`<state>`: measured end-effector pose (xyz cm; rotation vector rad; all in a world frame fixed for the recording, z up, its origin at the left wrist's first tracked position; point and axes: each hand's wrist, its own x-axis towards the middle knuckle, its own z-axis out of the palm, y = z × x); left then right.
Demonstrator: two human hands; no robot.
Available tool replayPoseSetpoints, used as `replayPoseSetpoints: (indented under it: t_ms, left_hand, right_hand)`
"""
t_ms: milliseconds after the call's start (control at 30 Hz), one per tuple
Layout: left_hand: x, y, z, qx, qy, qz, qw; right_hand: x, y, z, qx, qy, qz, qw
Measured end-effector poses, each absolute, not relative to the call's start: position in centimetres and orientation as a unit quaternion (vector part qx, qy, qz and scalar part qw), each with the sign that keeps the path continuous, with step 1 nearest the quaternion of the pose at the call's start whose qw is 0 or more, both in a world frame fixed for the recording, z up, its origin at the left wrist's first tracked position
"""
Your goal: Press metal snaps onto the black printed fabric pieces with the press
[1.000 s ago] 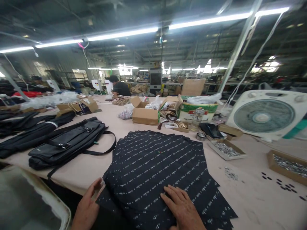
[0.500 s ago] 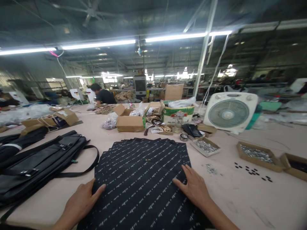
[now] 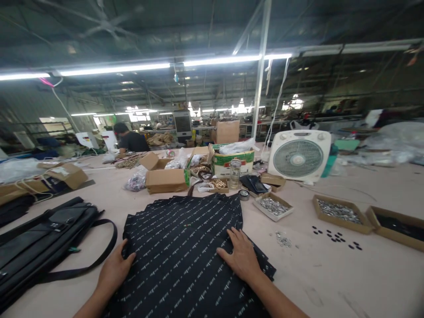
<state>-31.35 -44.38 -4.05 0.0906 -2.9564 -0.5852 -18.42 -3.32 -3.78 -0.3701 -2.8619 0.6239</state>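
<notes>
A fanned stack of black fabric pieces (image 3: 179, 256) with rows of small white print lies on the table in front of me. My left hand (image 3: 115, 267) grips its left edge, thumb on top and fingers round the side, where the cloth curls up slightly. Flat on the right part of the stack rests my right hand (image 3: 240, 256), its fingers spread. Edges of lower pieces stick out to the right beyond that hand. A black bag (image 3: 49, 238) with a looped strap lies left of the stack.
Trays of metal parts (image 3: 273, 206) and a cardboard tray (image 3: 341, 214) stand at the right, near scattered black discs (image 3: 334, 236). Behind the stack are an open carton (image 3: 167, 180), a glass jar (image 3: 235, 174), a tape roll (image 3: 244, 194) and a box fan (image 3: 298, 157). A person (image 3: 130, 139) sits farther back.
The view has swung to the right. My right hand has moved inward over the stack, and the lower pieces now jut out at its right. My left hand stays at the left edge.
</notes>
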Motion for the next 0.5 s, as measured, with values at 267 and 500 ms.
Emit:
replayPoseSetpoints:
  t_ms: [267,500]
  left_hand:
    - [-38.1,-42.6,-0.5,-0.018,-0.984,-0.141,0.111]
    - [-33.3,-41.4,-2.0,-0.212,-0.959,-0.058,0.181]
  right_hand:
    - [-22.2,-3.8,-3.2,-0.155,-0.962,0.198,0.108]
    - [-17.7,-4.0,-4.1,-0.059,-0.975,0.17,0.132]
